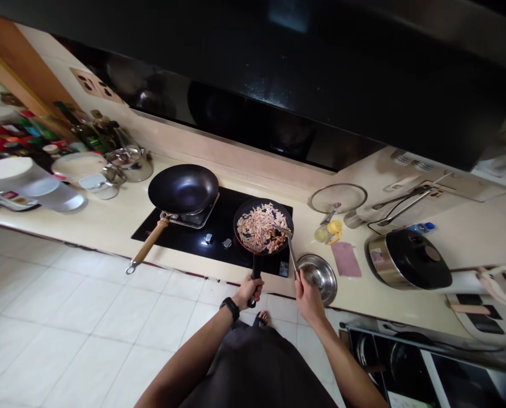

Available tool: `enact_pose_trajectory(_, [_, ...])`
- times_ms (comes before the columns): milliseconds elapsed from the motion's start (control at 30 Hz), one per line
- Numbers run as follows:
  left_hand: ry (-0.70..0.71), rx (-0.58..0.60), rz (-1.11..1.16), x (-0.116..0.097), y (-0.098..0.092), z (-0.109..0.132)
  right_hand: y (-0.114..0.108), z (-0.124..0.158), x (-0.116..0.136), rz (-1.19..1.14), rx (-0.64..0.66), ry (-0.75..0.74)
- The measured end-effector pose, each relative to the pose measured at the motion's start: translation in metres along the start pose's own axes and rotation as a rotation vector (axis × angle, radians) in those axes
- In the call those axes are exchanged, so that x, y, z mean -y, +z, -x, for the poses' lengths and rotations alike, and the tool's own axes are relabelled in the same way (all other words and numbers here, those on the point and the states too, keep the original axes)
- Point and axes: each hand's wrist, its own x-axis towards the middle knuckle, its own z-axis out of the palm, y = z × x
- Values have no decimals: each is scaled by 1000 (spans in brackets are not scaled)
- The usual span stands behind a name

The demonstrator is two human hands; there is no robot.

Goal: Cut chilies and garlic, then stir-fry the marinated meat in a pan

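Observation:
A dark frying pan [236, 218] sits on the right side of the black stove [185, 238], holding pale, shredded-looking food [259, 224] with browner pieces at its right. My left hand [247, 290], with a black watch at the wrist, is closed around the pan's black handle. In my right hand [307, 294] is the handle of a metal spatula [293, 255], whose blade rests in the food near the pan's right edge. Just beside my right hand stands a shiny metal bowl [318, 275] on the counter.
An empty wok [183, 190] sits at the left burner, its wooden handle jutting over the counter edge. A glass lid [338, 198], pink cloth [346, 259] and lidded cooker [408, 260] are at the right. Jugs and bottles [86, 133] crowd the left. The range hood [236, 73] hangs above.

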Motion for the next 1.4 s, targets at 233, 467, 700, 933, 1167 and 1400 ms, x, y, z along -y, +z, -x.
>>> enact_pose_trajectory(233, [7,6,10,1,0,0,2,0,10,-116,32,-43])
enact_pose_trajectory(467, [-8,-6,2,0,0,0,9,-9,3,38,29,74])
enact_pose_trajectory(700, [0,3,2,1,-1,0,3,-12,8,122,48,9])
enact_pose_trajectory(933, [-9,3,18,1,-2,-1,6,-20,17,212,155,18])
enact_pose_trajectory(1167, [36,-21,2,-8,3,5,-3,5,-5,-63,-42,-36])
enact_pose_trajectory(1400, [43,11,33,-78,33,40,-39,6,-4,-274,-284,-91])
